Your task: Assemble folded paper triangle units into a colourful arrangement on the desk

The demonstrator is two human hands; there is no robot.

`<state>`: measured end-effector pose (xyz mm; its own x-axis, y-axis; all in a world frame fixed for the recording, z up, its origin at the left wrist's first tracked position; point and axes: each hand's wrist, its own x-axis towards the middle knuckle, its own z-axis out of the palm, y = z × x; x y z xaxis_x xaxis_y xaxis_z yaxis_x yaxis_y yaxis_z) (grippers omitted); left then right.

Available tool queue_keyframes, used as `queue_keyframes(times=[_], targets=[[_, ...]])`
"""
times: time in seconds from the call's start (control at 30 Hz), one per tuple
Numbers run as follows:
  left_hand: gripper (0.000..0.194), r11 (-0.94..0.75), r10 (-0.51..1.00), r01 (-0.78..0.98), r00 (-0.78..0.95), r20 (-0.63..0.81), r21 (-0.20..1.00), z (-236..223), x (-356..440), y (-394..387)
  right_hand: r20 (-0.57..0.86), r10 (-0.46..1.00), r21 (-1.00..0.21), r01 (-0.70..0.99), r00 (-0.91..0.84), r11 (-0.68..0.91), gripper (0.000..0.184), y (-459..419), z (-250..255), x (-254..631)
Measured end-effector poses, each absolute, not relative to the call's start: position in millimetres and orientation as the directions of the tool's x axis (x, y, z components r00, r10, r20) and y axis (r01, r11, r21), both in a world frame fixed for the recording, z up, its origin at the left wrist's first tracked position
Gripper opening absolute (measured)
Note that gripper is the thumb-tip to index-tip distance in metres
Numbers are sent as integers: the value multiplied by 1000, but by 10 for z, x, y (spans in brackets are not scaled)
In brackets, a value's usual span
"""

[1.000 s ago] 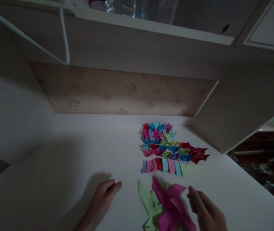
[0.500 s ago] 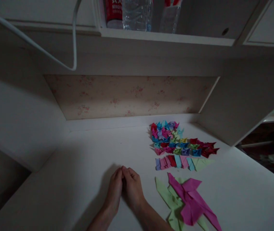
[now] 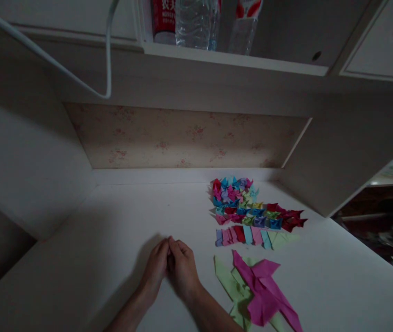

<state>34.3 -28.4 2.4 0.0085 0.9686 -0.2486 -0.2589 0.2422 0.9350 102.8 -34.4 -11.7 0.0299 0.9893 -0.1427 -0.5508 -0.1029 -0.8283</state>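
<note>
My left hand [image 3: 155, 263] and my right hand [image 3: 183, 266] meet at the fingertips, low over the white desk [image 3: 120, 216]. Both are closed, thumbs side by side, with the fingers curled away from view. Whatever they pinch, if anything, is hidden behind them. To the right of my hands lies a large magenta folded paper piece [image 3: 263, 288], resting across a light green folded paper piece [image 3: 229, 279]. Beyond these is a row of flat folded paper strips [image 3: 239, 234] in pink, red, blue and green.
Many small colourful origami pieces [image 3: 244, 203] stand grouped at the back right of the desk. A shelf [image 3: 237, 57] overhead holds plastic bottles [image 3: 192, 23]. A white cable [image 3: 61, 69] hangs at upper left. Side panels close in the desk left and right.
The view has shifted and tilted slightly, so the desk things appear a little further left. My hands stay together at the fingertips in nearly the same pose.
</note>
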Motion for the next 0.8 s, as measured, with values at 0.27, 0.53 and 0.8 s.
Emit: queue_keyframes(times=[0.27,0.53,0.8], targets=[[38,294,953,-268,17,-301,917,135,381,-340,-134,990,-793,-596,-30,-126,42,-350,-82,1076],[39,313,949,-242,48,-311,919,217,385,-363,-82,996,-757,-648,-34,-84,41,-379,-47,1103],[39,288,958,-181,52,-283,940,184,367,-353,-70,997,-744,-664,-42,-80,35,-382,-64,1107]])
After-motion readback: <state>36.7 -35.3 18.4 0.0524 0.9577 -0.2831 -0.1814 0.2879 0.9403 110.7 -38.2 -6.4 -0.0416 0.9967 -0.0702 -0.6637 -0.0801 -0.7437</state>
